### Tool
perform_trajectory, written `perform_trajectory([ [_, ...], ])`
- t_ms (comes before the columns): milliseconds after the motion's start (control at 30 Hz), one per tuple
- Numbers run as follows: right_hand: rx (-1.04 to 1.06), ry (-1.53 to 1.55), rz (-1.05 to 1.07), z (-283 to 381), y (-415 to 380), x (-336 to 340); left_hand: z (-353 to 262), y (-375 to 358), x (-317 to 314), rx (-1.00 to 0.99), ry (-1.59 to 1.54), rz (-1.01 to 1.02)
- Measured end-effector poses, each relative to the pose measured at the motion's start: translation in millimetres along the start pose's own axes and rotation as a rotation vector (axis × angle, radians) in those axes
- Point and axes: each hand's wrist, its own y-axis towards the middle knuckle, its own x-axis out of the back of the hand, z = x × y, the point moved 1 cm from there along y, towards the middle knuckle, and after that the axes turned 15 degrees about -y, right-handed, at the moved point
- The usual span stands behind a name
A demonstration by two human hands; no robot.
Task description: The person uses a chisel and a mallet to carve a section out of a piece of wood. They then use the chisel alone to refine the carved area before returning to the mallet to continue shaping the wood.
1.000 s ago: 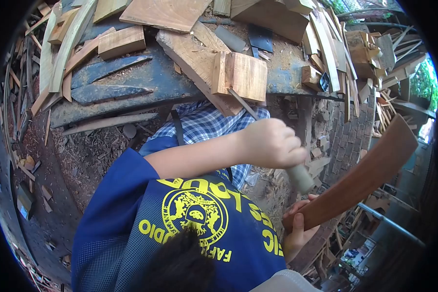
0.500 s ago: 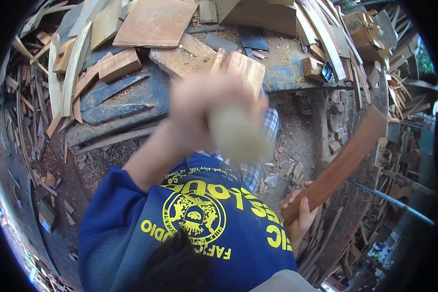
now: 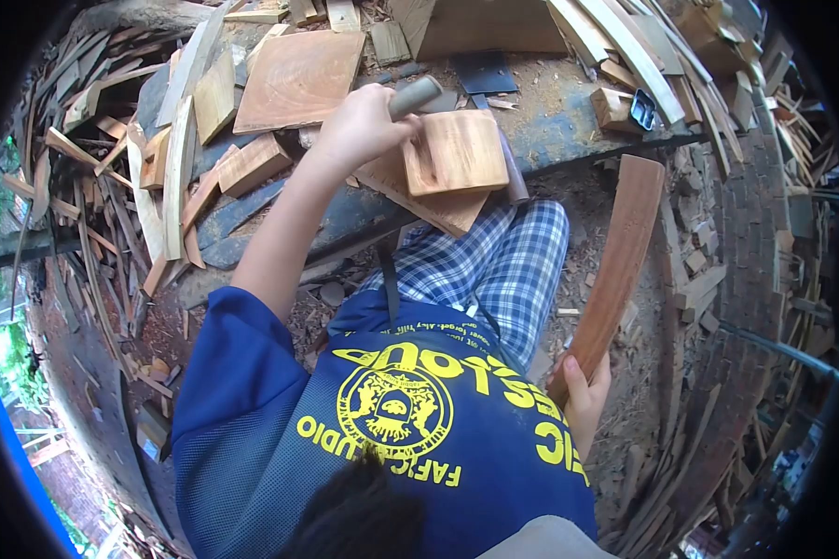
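My left hand (image 3: 364, 126) is wrapped round a short, round, greyish handle (image 3: 416, 96); what lies at its other end is hidden. Just beside it stands a pale wooden block (image 3: 461, 154) with rounded edges and a dark hollow on its left side. The block rests on a flat, angled piece of wood (image 3: 457, 216) at the near edge of the workbench (image 3: 569, 130). Low on the right, my right hand (image 3: 587, 387) grips the lower end of a long, reddish-brown wooden board (image 3: 620, 261), which slants upward beside my right leg.
A square wooden slab (image 3: 300, 79) and a thick offcut (image 3: 254, 165) lie on the bench's left. A small blue-black box (image 3: 642, 110) sits by a wood block at the right. Long strips (image 3: 629, 61) and scrap piles surround the bench.
My left hand has gone down and forward from near the camera to beside the block, still gripping the handle. The board in my right hand has swung leftward and stands more upright.
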Motion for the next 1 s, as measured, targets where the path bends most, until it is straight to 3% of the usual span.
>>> perform_trajectory([
  [33,-0.016,-0.014,-0.025,0,0,1,3,-3,-2,0.004,0.016,0.007],
  [100,-0.038,-0.011,-0.042,-3,3,2,6,-18,-1,0.067,0.064,-0.249],
  [167,-0.027,-0.033,-0.088,-8,6,4,1,-33,2,0.138,0.001,-0.179],
  [267,-0.020,0.003,-0.037,-17,16,3,3,-47,-7,-0.027,-0.084,-0.163],
  [433,-0.015,0.053,0.023,-13,20,-9,11,-48,-25,0.004,-0.003,-0.122],
  [500,-0.017,0.031,0.033,-19,22,-8,18,-54,-32,0.088,-0.258,-0.107],
  [667,-0.018,0.010,0.022,-18,21,-15,7,-84,-55,0.132,-0.287,-0.411],
  [767,-0.045,0.056,0.027,-22,24,-17,16,-87,-64,0.131,-0.440,-0.479],
  [1000,-0.028,0.017,0.045,-22,25,-16,21,-61,-39,-0.008,-0.307,-0.530],
])
